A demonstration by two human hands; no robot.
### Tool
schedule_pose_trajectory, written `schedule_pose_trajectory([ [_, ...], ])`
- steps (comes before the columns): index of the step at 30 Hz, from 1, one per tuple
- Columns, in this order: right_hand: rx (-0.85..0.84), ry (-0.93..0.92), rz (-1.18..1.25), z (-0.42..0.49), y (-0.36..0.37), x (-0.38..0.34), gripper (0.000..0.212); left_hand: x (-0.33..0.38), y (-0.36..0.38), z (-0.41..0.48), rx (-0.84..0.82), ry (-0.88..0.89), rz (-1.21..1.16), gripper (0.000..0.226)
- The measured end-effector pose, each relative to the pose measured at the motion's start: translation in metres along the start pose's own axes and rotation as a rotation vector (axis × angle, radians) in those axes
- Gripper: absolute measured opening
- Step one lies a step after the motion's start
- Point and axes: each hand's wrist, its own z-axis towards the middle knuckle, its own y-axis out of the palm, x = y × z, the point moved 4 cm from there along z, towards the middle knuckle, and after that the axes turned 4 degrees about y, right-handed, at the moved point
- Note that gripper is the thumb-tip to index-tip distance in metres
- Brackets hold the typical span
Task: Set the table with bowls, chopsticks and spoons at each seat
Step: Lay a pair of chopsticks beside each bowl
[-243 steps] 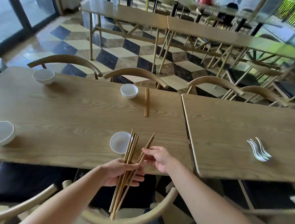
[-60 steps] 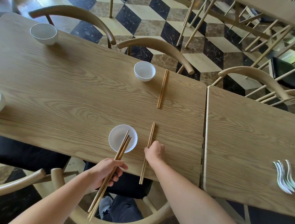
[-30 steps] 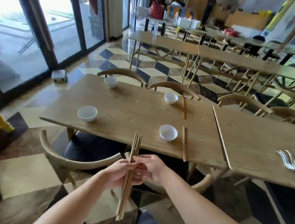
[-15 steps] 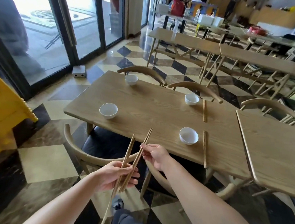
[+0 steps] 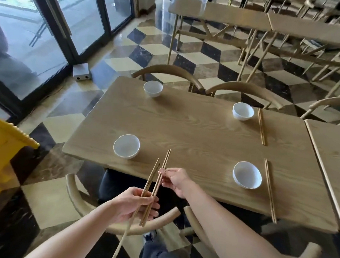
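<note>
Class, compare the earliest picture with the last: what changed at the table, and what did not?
A second pair of chopsticks now lies right of the near right bowl. The left hand holds a thinner bundle, and the right hand pinches a pair from it, nearer the near left bowl. The bowls and the far pair stayed put.

wooden table is holding four white bowls | far-left bowl, far-right bowl, near-left bowl and near-right bowl are sitting upright | far chopsticks are lying just right of the far-right bowl | near chopsticks are lying just right of the near-right bowl | second table is standing right beside it
</note>
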Motion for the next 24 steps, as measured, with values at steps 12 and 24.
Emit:
schedule_pose_trajectory([
  [12,-0.036,0.169,-0.037,0.052,0.006,-0.013,0.018,0.011,-0.027,0.062,0.002,-0.078,-0.044,0.021],
  [24,0.236,0.120,-0.270,0.125,0.023,-0.041,0.022,-0.030,-0.095,0.089,0.158,-0.205,-0.061,0.026],
])
